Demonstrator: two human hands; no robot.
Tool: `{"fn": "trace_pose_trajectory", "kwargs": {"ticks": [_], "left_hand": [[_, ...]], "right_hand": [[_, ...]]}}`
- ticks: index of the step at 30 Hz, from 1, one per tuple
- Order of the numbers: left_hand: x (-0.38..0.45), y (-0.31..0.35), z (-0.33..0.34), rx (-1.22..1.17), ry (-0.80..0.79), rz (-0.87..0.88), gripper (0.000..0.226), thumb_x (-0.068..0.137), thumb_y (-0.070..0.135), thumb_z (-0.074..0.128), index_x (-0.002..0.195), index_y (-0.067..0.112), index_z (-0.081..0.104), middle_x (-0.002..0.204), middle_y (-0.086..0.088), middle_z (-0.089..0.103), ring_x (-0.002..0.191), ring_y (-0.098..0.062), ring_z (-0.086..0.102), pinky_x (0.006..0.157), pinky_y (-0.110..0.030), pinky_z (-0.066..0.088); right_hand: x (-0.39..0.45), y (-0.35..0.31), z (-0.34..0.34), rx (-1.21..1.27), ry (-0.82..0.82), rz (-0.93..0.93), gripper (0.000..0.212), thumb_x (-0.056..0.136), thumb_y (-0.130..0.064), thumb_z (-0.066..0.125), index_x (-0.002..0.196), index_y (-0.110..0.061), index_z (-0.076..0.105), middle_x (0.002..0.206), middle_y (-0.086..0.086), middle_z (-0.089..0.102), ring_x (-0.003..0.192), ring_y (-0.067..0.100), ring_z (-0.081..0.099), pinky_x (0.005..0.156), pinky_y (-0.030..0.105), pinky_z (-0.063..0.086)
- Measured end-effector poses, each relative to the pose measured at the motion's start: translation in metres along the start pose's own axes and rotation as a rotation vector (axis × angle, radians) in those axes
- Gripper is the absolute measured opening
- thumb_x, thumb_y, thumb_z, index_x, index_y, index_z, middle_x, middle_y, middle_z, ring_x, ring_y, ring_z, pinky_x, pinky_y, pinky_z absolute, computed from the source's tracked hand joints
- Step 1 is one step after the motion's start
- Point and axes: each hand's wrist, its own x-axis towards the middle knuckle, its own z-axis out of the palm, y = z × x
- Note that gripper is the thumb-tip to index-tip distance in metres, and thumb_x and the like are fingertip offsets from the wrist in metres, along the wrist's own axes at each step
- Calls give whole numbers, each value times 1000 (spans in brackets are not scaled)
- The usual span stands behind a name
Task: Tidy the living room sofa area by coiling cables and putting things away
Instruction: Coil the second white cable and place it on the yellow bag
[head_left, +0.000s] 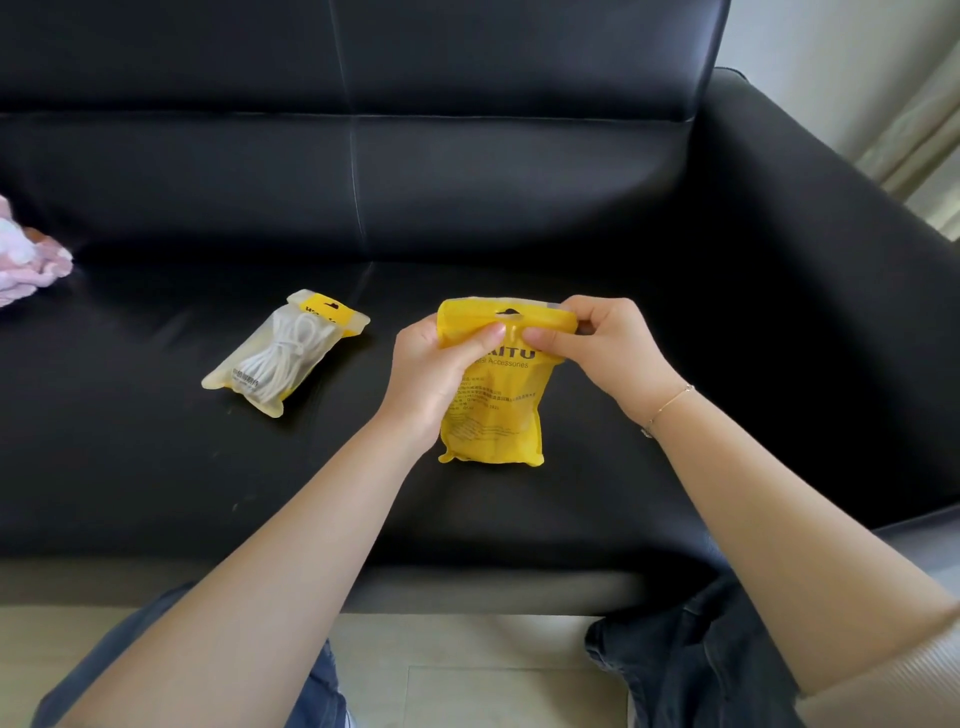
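A yellow zip pouch (493, 415) with printed text stands upright above the black sofa seat (156, 467). My left hand (436, 374) pinches its top strip on the left, thumb pressed to the front. My right hand (608, 348) pinches the same strip on the right. What is inside this pouch is hidden. A second pouch (283, 353), clear-fronted with a yellow header, lies flat on the seat to the left with a coiled white cable inside.
A pink fluffy cloth (26, 260) lies at the seat's far left edge. The sofa armrest (831, 260) rises on the right, with a curtain (924, 135) behind it. My knees in dark jeans touch the sofa's front edge over a pale tiled floor.
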Motion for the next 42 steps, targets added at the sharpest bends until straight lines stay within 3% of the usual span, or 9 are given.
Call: {"fn": "trace_pose_trajectory", "kwargs": {"ticks": [5,10,16,19,22,26,31,38,42], "left_hand": [[7,-1,-14,77,40,67,20,93,21,65,107,7,70,100,-8,75,97,-18,71,90,-39,57],[8,-3,-15,129,62,81,18,97,21,60,98,7,72,95,-8,75,95,-19,71,90,-42,57],[14,-8,-16,243,91,147,20,98,23,58,89,10,71,88,-5,74,87,-13,70,82,-25,57],[16,-12,-15,377,131,221,25,99,24,57,83,7,67,75,-2,66,72,-7,62,67,-15,48],[16,-12,-16,495,160,274,25,99,25,56,81,10,62,68,5,58,64,0,55,61,-8,41],[18,-3,-25,425,-37,160,20,97,30,59,95,12,69,90,0,73,87,-7,69,76,-18,53],[14,1,-27,366,-86,214,19,95,20,62,104,6,71,97,-1,74,90,-4,69,75,-11,51],[14,-4,-22,408,30,284,17,96,17,61,98,2,69,91,-7,72,87,-13,68,76,-22,56],[13,-3,-22,352,-13,257,17,97,17,59,104,5,68,97,-5,73,92,-12,69,80,-22,56]], "right_hand": [[2,4,-5,19,52,32,14,84,-26,73,93,-16,69,90,-2,71,84,10,67,76,21,56],[1,4,-7,2,71,2,8,86,-27,70,90,-21,68,88,-7,69,84,7,66,72,15,54],[0,2,-3,-16,112,-35,12,85,-26,70,92,-16,68,87,-6,68,82,6,65,70,11,54],[0,2,-2,-18,119,-41,13,85,-25,71,93,-15,67,85,-9,66,79,3,64,67,7,51],[1,2,0,-36,105,-42,13,85,-26,70,93,-15,67,85,-9,65,78,4,63,66,7,51],[1,3,-2,-47,100,-30,13,86,-26,70,93,-16,67,86,-9,65,79,4,64,66,7,52],[0,2,-2,-72,66,-44,15,86,-28,69,93,-15,67,89,-1,68,80,8,64,69,15,54],[-1,-1,-7,-45,-22,-38,15,85,-29,70,94,-16,69,95,3,72,89,15,70,83,31,58],[2,0,-17,-6,-69,3,12,84,-25,72,90,-14,71,95,3,74,87,15,72,87,38,58]]}}
